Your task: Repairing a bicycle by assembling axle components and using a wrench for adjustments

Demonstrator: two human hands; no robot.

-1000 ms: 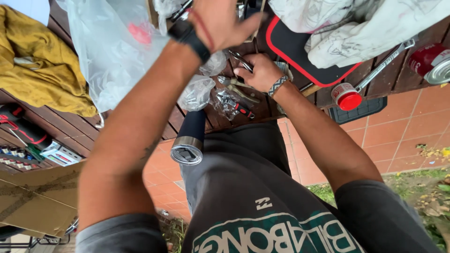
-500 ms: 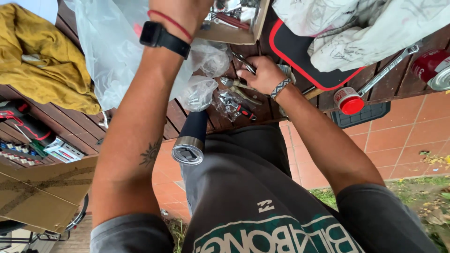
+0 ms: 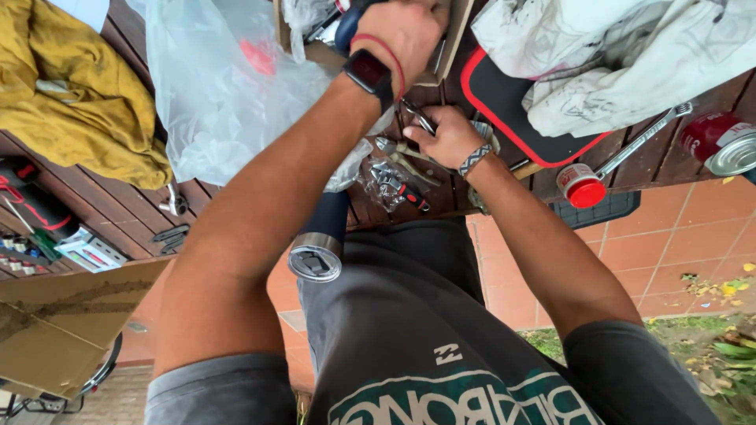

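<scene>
A dark blue rounded tool (image 3: 352, 24) sits at the mouth of a cardboard box (image 3: 453, 47) on the wooden table (image 3: 102, 201), clamped in the left hand (image 3: 403, 31) (watch on wrist). Clear plastic bag (image 3: 220, 94) lies beside. The right hand (image 3: 442, 135) pinches a slim metal tool (image 3: 419, 116) over scattered tools.

From my remote seat: a crumpled clear plastic bag (image 3: 213, 94) lies on the dark wooden bench (image 3: 118, 208); an open brown cardboard box (image 3: 449, 47) stands beyond; a red-labelled metal can (image 3: 720, 142) lies right; a black smartwatch screen (image 3: 366, 71) faces up.
</scene>
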